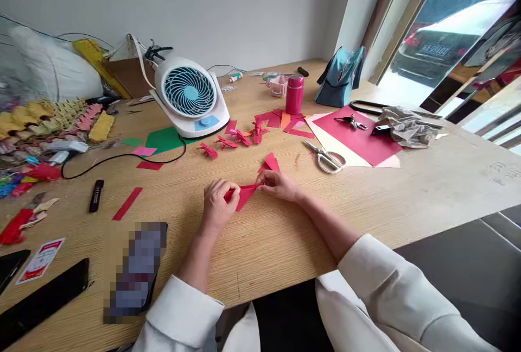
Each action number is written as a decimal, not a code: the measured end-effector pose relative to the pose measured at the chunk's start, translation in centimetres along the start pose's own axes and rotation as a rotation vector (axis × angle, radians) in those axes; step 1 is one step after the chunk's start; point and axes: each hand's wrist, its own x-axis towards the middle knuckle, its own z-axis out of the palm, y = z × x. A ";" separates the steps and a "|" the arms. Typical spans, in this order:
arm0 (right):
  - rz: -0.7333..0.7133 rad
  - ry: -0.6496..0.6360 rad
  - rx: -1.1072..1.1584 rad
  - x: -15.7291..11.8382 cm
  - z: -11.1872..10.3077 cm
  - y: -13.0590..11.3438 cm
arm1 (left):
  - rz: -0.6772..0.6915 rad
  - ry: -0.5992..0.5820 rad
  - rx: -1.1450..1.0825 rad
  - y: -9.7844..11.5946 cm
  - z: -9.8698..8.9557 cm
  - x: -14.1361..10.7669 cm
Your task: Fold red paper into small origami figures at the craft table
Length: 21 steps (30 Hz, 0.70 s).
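Note:
A folded piece of red paper [245, 196] is stretched between my two hands, just above the wooden table [280, 243]. My left hand [218, 200] pinches its left end, and my right hand [279, 185] pinches the upper right corner. One point of the paper hangs downward. Just beyond my right hand lies another folded red paper piece [270, 162]. Farther back, several small red folded paper figures [241, 137] stand in a row. White-handled scissors [330, 161] rest open to the right of my hands.
A white fan [189, 94] stands at the back left, its black cord [122, 156] trailing left. A red flask [294, 94], a blue bag [341, 77] and red paper sheets [358, 137] are at the back right. A phone [138, 270] and black marker [96, 195] lie left.

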 end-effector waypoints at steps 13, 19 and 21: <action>0.019 0.023 0.011 0.1 0.0 -0.1 | -0.006 -0.023 -0.016 0.6 -0.1 0.0; 0.040 0.038 -0.001 0.1 0.1 -0.5 | -0.007 -0.039 -0.013 0.7 -0.1 -0.1; 0.043 0.040 0.004 0.1 0.2 -0.5 | -0.006 -0.045 0.002 0.7 -0.1 -0.1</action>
